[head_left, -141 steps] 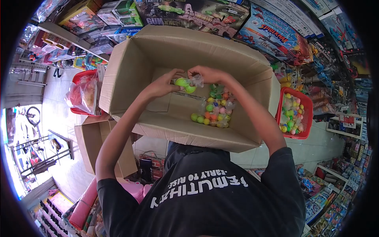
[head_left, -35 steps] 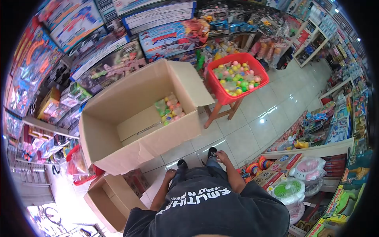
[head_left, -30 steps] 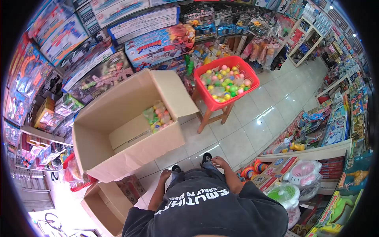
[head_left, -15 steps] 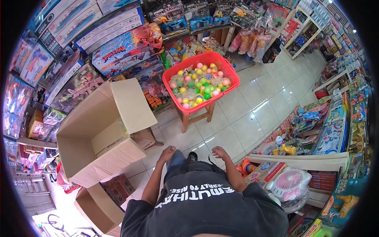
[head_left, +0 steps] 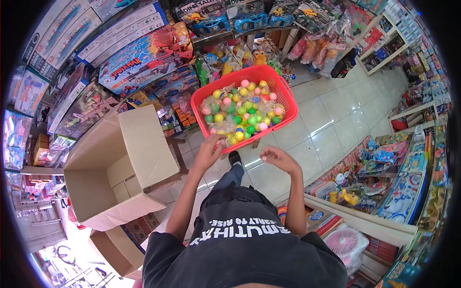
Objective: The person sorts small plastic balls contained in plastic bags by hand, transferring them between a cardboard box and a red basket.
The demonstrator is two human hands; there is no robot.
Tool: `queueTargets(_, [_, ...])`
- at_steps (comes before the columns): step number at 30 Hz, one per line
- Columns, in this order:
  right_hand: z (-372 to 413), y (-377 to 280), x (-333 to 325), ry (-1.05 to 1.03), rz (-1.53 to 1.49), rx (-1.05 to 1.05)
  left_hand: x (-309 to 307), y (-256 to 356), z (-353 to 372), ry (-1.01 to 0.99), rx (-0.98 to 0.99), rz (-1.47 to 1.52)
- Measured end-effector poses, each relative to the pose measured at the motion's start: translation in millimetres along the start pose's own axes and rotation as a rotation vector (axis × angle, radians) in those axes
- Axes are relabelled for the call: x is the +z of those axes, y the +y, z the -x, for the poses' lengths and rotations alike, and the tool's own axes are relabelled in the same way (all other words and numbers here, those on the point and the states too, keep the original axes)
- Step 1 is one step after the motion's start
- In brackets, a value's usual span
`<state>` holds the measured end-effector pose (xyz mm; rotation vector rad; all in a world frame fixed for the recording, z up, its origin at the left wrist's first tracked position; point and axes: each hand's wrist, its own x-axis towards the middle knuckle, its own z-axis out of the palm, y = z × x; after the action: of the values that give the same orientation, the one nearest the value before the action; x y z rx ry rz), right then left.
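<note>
A red plastic basket (head_left: 196, 103) stands raised above the floor in front of me, filled with small pink, yellow and green balls (head_left: 251, 111), some in clear plastic wrapping. My left hand (head_left: 211, 150) is at its near left corner, fingers stretched toward the rim and overlapping it in this view. To the right of the basket's near side, my right hand (head_left: 281, 159) hangs in the air, holding nothing, its fingers apart and slightly bent.
An open cardboard box (head_left: 108, 180) stands on my left, with a smaller carton (head_left: 113, 252) below it. Boxed toys (head_left: 144, 60) line the shelves behind. On the right, a low shelf holds toys and a pink fan (head_left: 342, 242). Tiled floor (head_left: 331, 113) runs to the back right.
Both hands have risen and reached forward, the left up to the basket's near corner. The basket appears closer, and one foot has stepped forward.
</note>
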<state>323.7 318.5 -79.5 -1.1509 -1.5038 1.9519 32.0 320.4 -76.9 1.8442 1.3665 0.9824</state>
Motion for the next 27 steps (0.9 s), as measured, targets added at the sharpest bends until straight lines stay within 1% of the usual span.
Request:
queueTargets(1, [-12.0, -22.1, -4.1, -0.010, 0.062, -0.050, -0.4, -1.4, -13.4, 0.063, 0.062, -0.049])
queueTargets(2, [-28.2, -39.0, -10.5, -0.022, 0.132, -0.105, -1.0, -6.7, -25.6, 0.085, 0.014, -0.093])
queueTargets(3, [-47.3, -49.9, -17.5, -0.036, 0.150, -0.102, -1.1, -12.3, -38.0, 0.105, 0.009, -0.087])
queueTargets(4, [-65.3, -57.0, -21.5, -0.067, 0.155, -0.109, -1.0, -18.2, -47.4, 0.153, 0.012, -0.187])
queueTargets(5, [-83.2, -61.3, -23.8, -0.097, 0.156, -0.118, -1.5, -24.4, -54.9, 0.197, 0.015, -0.289])
queueTargets(6, [-102.7, -59.4, -26.6, -0.097, 0.207, -0.146, -1.7, -30.5, -60.8, 0.212, -0.012, -0.318])
queueTargets(7, [-120.8, -61.2, -28.4, -0.109, 0.217, -0.145, -2.4, -33.7, -67.8, 0.225, -0.019, -0.316])
queueTargets(9, [-152.0, -59.8, -27.4, -0.145, 0.298, -0.208, -3.7, -39.0, -76.1, 0.309, 0.005, -0.397])
queueTargets(11, [-182.5, -53.0, -27.8, -0.140, 0.293, -0.217, -6.6, -43.1, -85.0, 0.331, -0.019, -0.389])
queueTargets(14, [-219.8, -51.7, -22.8, 0.086, 0.447, -0.364, -9.2, -50.0, -93.8, 0.349, -0.059, -0.361])
queueTargets(15, [-229.4, -57.1, -20.5, 0.077, 0.443, -0.362, -10.7, -50.3, -96.6, 0.356, -0.065, -0.343])
queueTargets(17, [-247.7, -67.9, -17.2, 0.168, 0.632, -0.552, -13.6, -51.0, -100.5, 0.363, -0.097, -0.318])
queueTargets(18, [-256.9, -65.1, -16.1, 0.163, 0.627, -0.550, -14.8, -51.3, -101.5, 0.369, -0.120, -0.287])
queueTargets(20, [-273.1, -56.3, -16.9, 0.367, 0.996, -0.548, -15.9, -55.6, -102.5, 0.372, -0.130, -0.285])
queueTargets(21, [-278.7, -52.9, -19.5, 0.355, 0.998, -0.549, -16.4, -55.1, -102.5, 0.374, -0.136, -0.283])
queueTargets(23, [-286.8, -45.6, -23.0, 0.335, 1.177, -0.365, -16.5, -52.8, -101.4, 0.387, -0.137, -0.277])
queueTargets(27, [-286.2, -47.7, -23.4, 0.322, 1.133, -0.315, -18.9, -53.2, -98.8, 0.414, -0.132, -0.245])
